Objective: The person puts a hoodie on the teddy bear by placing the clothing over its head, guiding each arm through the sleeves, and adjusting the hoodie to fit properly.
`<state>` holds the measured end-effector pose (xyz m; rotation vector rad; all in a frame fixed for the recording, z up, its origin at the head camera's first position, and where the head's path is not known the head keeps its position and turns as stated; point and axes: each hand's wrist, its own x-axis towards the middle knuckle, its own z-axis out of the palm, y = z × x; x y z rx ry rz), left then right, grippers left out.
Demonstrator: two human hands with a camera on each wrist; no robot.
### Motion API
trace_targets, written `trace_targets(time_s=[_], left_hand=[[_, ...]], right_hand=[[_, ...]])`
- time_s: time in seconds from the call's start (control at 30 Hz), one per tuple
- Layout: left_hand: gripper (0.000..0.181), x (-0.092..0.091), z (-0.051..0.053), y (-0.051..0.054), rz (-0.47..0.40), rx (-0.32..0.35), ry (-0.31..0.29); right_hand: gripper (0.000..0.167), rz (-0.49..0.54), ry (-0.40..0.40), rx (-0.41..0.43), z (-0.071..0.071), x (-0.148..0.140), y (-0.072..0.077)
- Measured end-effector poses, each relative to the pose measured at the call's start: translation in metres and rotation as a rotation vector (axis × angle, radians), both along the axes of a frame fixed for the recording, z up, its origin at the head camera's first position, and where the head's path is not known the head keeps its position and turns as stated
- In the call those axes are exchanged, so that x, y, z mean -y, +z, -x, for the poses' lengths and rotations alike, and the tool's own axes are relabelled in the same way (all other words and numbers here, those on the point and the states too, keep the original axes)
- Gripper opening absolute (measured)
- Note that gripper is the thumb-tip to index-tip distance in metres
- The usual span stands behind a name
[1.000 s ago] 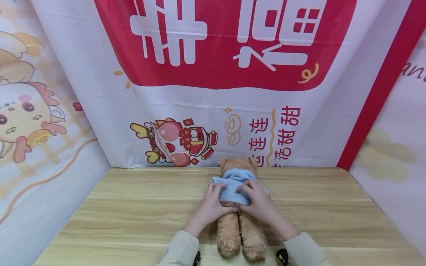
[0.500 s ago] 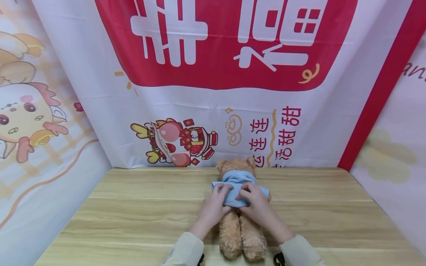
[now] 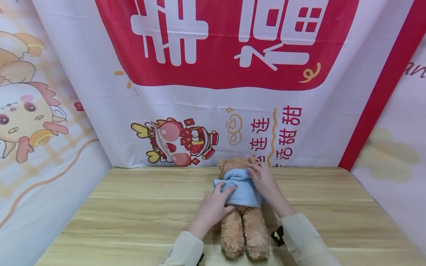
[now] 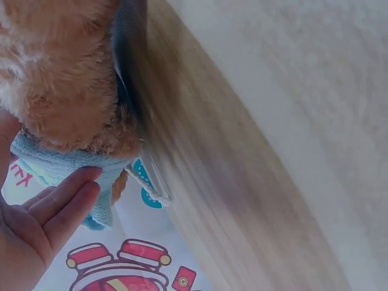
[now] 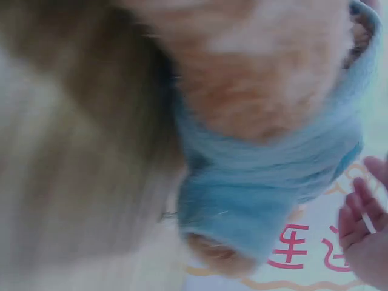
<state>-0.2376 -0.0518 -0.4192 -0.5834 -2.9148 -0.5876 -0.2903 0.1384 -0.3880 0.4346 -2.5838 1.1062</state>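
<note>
A brown teddy bear (image 3: 244, 231) in a light-blue hooded top (image 3: 244, 199) lies on the table, head towards the back; its face does not show. My left hand (image 3: 214, 207) rests at the left side of the top near its hem, fingers extended over the cloth. The left wrist view shows those fingertips (image 4: 91, 176) against the blue fabric. My right hand (image 3: 264, 184) is up by the bear's right shoulder and hood. In the right wrist view its fingers (image 5: 354, 212) are loosely bent, apart from the blurred bear.
The wood-grain table (image 3: 143, 214) extends to both sides of the bear. Behind it hangs a white and red printed cloth (image 3: 186, 99), close to the bear's head. Printed panels stand at the left (image 3: 53, 177) and right (image 3: 396, 184).
My right hand has left the lower back of the top and moved up towards the hood. The left hand stays low at the left side. The bear has shifted slightly right.
</note>
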Motion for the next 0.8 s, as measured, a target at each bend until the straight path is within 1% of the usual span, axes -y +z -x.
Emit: trace_targets(time_s=[0.03,0.13,0.2,0.3,0.4,0.47,0.57,0.63,0.67,0.7,0.73,0.8], left_hand=[[0.057,-0.001,0.000,0.000,0.005,0.003,0.002],[0.057,-0.001,0.000,0.000,0.008,0.012,0.007],[0.057,-0.002,0.000,-0.001,-0.001,0.016,0.009],[0.058,-0.002,-0.001,-0.001,-0.027,0.018,0.020],[0.058,-0.002,-0.001,-0.002,-0.063,0.014,0.038],[0.058,-0.002,-0.001,-0.003,-0.081,0.008,0.050],[0.058,-0.002,-0.001,-0.003,-0.099,0.003,0.059],[0.058,-0.002,0.000,-0.003,-0.101,0.005,0.061],[0.058,-0.002,0.000,-0.003,-0.100,0.004,0.060],[0.058,-0.002,0.000,-0.003,-0.098,0.009,0.061],[0.059,-0.002,0.000,-0.003,-0.093,0.013,0.062],[0.060,-0.001,0.000,-0.004,-0.079,0.007,0.062]], right_hand=[[0.029,-0.039,-0.003,0.024,0.003,0.001,0.002],[0.019,-0.135,0.005,0.058,0.009,0.003,0.006],[0.013,-0.155,0.020,0.063,0.009,0.003,0.008],[0.008,-0.131,0.060,0.021,0.007,0.003,0.008],[0.005,-0.107,0.142,-0.089,0.000,0.001,0.003],[0.006,-0.109,0.202,-0.189,-0.005,-0.002,-0.003],[0.012,-0.124,0.299,-0.368,-0.008,-0.005,-0.013],[0.016,-0.145,0.339,-0.468,-0.009,-0.007,-0.018],[0.016,-0.156,0.350,-0.502,-0.009,-0.008,-0.020],[0.015,-0.164,0.351,-0.524,-0.009,-0.009,-0.021],[0.014,-0.168,0.342,-0.523,-0.009,-0.010,-0.021],[0.012,-0.152,0.311,-0.472,-0.010,-0.014,-0.021]])
